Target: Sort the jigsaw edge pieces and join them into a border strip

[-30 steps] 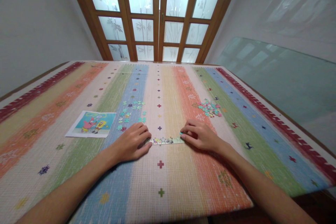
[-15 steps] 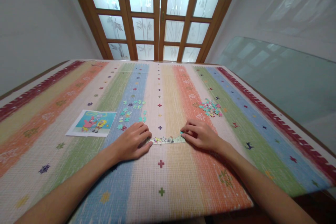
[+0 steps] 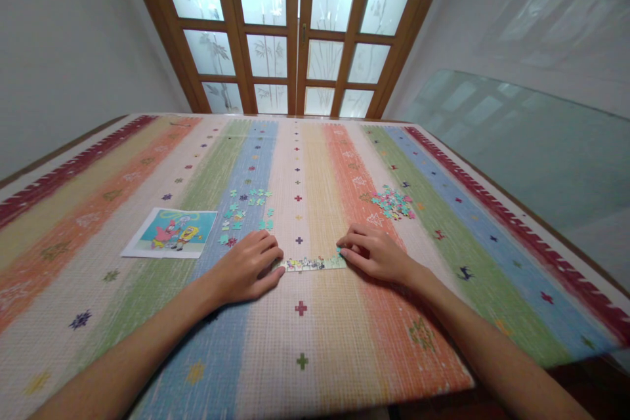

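Note:
A narrow strip of joined jigsaw pieces (image 3: pixel 315 264) lies crosswise on the table between my two hands. My left hand (image 3: pixel 252 266) rests at its left end, fingers curled and thumb closed against it, hiding that end. At the opposite end, my right hand (image 3: pixel 374 253) pinches a small teal puzzle piece (image 3: pixel 339 251) between thumb and fingers, right at the strip's upper corner. Whether this piece is joined to the strip cannot be made out. Loose teal puzzle pieces (image 3: pixel 237 225) are spread just beyond my left hand.
A mixed heap of puzzle pieces (image 3: pixel 392 202) sits beyond my right hand. To the left lies a printed cartoon picture (image 3: pixel 170 233). A striped cloth (image 3: pixel 275 354) covers the table. Wooden doors with frosted panes (image 3: pixel 297 52) stand behind it.

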Tool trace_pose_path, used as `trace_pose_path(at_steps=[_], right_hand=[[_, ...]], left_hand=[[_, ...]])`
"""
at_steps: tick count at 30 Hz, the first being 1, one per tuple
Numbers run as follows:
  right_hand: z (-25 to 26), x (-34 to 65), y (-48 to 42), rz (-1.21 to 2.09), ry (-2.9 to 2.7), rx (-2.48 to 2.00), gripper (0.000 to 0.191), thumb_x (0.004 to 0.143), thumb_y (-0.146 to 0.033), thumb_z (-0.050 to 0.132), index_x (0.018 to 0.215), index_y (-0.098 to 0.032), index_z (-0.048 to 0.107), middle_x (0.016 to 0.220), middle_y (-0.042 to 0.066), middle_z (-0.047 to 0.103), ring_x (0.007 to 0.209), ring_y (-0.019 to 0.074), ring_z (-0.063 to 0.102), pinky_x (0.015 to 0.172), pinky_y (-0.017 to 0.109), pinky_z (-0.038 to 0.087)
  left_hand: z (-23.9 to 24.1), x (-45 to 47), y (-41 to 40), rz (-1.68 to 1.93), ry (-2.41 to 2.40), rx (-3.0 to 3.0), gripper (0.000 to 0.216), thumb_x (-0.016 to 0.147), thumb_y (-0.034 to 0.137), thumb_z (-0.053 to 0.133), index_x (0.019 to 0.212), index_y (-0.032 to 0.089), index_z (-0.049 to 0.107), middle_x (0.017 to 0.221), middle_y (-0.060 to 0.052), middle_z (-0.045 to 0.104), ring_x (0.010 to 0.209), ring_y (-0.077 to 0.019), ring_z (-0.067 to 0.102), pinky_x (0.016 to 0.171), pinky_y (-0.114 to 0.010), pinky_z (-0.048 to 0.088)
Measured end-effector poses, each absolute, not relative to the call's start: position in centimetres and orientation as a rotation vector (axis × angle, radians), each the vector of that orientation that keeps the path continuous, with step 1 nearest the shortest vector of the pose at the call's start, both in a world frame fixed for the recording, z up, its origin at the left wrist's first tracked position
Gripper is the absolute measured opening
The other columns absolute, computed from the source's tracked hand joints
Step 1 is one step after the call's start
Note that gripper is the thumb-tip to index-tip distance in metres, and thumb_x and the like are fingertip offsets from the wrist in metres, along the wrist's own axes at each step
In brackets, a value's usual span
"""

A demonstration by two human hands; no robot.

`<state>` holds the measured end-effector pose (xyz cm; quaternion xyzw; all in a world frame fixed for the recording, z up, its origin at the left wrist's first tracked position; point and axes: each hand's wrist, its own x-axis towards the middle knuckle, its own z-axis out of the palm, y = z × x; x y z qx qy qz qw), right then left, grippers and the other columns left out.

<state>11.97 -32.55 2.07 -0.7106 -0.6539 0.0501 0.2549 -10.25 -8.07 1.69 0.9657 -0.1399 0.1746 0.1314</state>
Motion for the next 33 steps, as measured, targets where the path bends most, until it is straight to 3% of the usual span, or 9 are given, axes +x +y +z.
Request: trace_pose_path(at_steps=[8,33], right_hand=[[2.17,11.90,-32.78,0.166,-1.800,-1.917,0.027,0.084,-0.036,0.068,0.103,-0.018,0.066,0.092,0.006,0.058,0.081,0.0199,0.057,0.074,0.034,0.045],[1.99,11.74,-32.69,0.162,-1.806,-1.883,0.023,0.086,-0.034,0.066,0.101,-0.017,0.065,0.091,0.006,0.058,0.080,0.0196,0.056,0.072,0.034,0.044]], left_hand=[[1.86,-10.25,-8.18,0.539,-0.431,2.802,0.017,0.101,0.027,0.050,0.094,0.018,0.062,0.087,-0.006,0.062,0.083,-0.0209,0.055,0.076,-0.036,0.046],[2.10,-10.25,-8.40,0.529,-0.473,2.774,0.018,0.101,0.025,0.049,0.092,0.017,0.063,0.085,-0.006,0.063,0.081,-0.0202,0.055,0.075,-0.035,0.049]])
